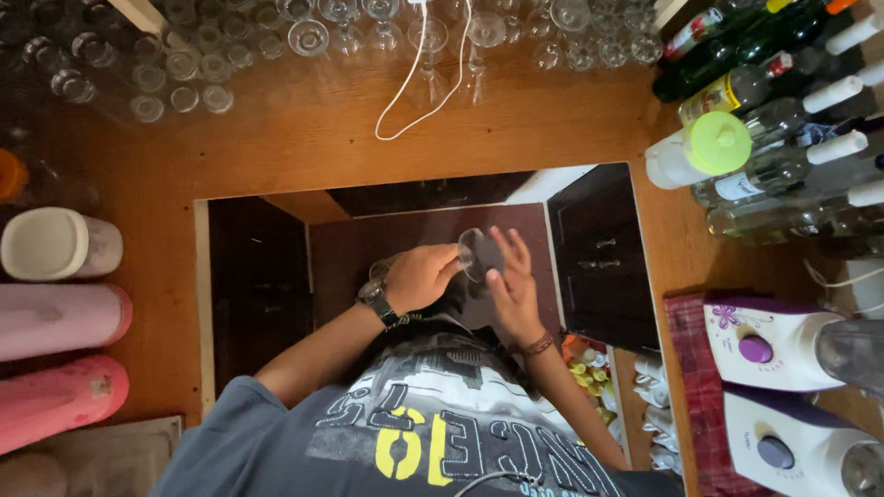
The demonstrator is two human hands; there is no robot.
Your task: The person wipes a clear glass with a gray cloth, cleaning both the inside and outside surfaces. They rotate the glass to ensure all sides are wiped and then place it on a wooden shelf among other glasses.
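Observation:
My left hand (pixel 419 276), with a wristwatch on it, is closed round a clear stemmed glass (pixel 477 252) held on its side. The glass's round foot points toward my right hand (pixel 512 287). That hand, with a cord bracelet at the wrist, has its fingers spread and rests against the foot of the glass. The bowl of the glass shows only partly, behind my left fist. Something dark lies under both hands, and I cannot tell what it is. My grey printed shirt (pixel 433 423) fills the lower middle of the view.
Many clear glasses (pixel 193 69) stand in rows on the wooden surface (pixel 304 138), with a white cable loop (pixel 419 87) among them. Bottles (pixel 783 110) and a green-lidded white container (pixel 700 147) are at right, above two white-and-purple blender bases (pixel 773 345). Pink and white cylinders (pixel 55 317) lie at left.

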